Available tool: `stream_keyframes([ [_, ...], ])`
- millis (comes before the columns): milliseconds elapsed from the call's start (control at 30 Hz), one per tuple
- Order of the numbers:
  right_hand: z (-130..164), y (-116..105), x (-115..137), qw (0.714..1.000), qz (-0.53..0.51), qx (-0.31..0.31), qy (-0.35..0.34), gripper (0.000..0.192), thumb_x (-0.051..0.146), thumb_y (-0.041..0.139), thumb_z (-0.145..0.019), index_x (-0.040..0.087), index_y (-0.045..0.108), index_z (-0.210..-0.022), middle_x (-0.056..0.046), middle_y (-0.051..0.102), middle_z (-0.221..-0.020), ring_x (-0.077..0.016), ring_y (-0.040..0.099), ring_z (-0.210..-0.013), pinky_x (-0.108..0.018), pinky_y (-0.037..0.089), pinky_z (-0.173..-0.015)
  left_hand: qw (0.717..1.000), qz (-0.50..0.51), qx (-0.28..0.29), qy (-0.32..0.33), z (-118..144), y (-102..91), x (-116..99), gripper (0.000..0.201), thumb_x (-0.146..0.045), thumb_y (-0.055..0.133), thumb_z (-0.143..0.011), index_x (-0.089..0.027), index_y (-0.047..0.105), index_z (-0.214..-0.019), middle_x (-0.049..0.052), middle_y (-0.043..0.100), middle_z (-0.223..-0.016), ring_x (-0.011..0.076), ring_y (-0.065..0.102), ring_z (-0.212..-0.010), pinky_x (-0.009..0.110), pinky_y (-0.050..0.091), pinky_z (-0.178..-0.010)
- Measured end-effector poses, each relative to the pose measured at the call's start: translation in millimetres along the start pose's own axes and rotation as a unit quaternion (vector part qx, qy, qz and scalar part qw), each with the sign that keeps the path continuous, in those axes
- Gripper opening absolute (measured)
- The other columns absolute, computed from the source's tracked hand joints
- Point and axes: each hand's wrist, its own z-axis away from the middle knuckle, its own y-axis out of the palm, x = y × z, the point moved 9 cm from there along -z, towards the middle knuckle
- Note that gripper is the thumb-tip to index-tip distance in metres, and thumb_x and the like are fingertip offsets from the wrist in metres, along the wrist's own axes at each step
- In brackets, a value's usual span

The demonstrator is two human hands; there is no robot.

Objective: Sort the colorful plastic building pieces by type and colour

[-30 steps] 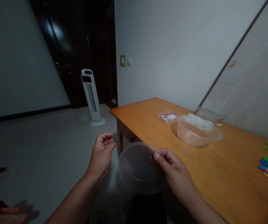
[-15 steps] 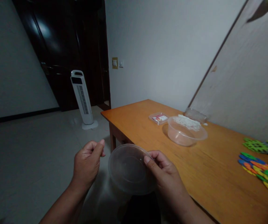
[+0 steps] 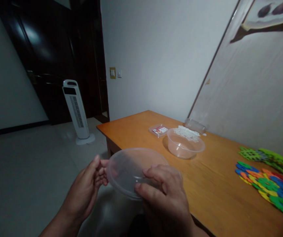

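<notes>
Nearest me, short of the bowl point(image 3: 181, 152) & to its left, is the clear round lid point(image 3: 124, 164), held tilted in midair by the worktop point(image 3: 220, 197) edge. My R hand point(image 3: 168, 191) is half curled over its face, thumb + fingertips on the plastic; can't tell if it's really gripping. My L hand point(image 3: 83, 187) is part open, fingers at the lid's left rim, thumb clear, no firm pinch visible.

Step in hand looks like adjusting the hold on the lid betw. both hands; next move prob. calls for a light, even grip on that thin rim, as it may flex or slip.

Hard to see: R hand covers the lid's right part; L fingertips blur thru the plastic. Right of the bowl, the multicolored flat pcs point(image 3: 267, 184) get cut off by the view's edge. White lacy pcs point(image 3: 187, 133) sit at the bowl's far side, partly seen thru it; can't tell if any are inside. Left of the bowl, a flat clear box point(image 3: 159, 130) has a label too small to read. Well beyond the bowl, far left, a tower fan point(image 3: 78, 113) stands in dim light.
</notes>
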Motion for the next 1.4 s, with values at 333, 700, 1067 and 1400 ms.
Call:
stream_keyframes([
  [333,31,-3,-21,0.986,0.134,0.08,-0.058,0.049,0.013,0.059,-0.083,0.034,0.063,-0.127,-0.008,0.058,-0.142,-0.0333,0.048,-0.133,-0.055,0.039,-0.105,0.997,0.056,0.041,-0.045,-5,36.5,16,0.033,-0.042,0.069,-0.083,-0.013,0.072,-0.099,0.005,0.069,-0.074,0.0102,0.056,-0.061,0.02,0.043,-0.056],
  [700,38,-67,-91,0.979,0.121,0.092,0.136,0.036,0.026,0.055,-0.092,0.024,0.061,-0.128,-0.011,0.071,-0.114,-0.0264,0.069,-0.101,-0.04,0.057,-0.083,0.997,0.054,-0.045,0.044,-83,37.4,-15,0.037,-0.039,0.079,-0.069,-0.011,0.065,-0.088,0.002,0.067,-0.07,0.0051,0.05,-0.052,0.015,0.032,-0.043],
  [1067,24,-62,-189,0.896,0.18,0.179,0.364,0.053,0.04,0.049,-0.092,0.026,0.047,-0.143,-0.002,0.07,-0.084,-0.0242,0.068,-0.074,-0.033,0.046,-0.064,0.999,-0.011,-0.051,-0.003,-197,59.1,-4,0.018,-0.026,0.06,-0.087,-0.013,0.058,-0.075,-0.001,0.055,-0.051,0.0056,0.041,-0.036,0.016,0.025,-0.036],
  [1400,9,-56,-223,0.899,0.172,0.114,0.387,0.029,0.042,0.047,-0.093,0.025,0.066,-0.105,-0.005,0.075,-0.091,-0.0253,0.069,-0.083,-0.034,0.047,-0.071,0.994,-0.003,-0.105,-0.014,-233,51.9,6,0.016,-0.014,0.052,-0.092,-0.012,0.054,-0.077,0.0,0.057,-0.054,0.0057,0.05,-0.039,0.014,0.034,-0.039],
])
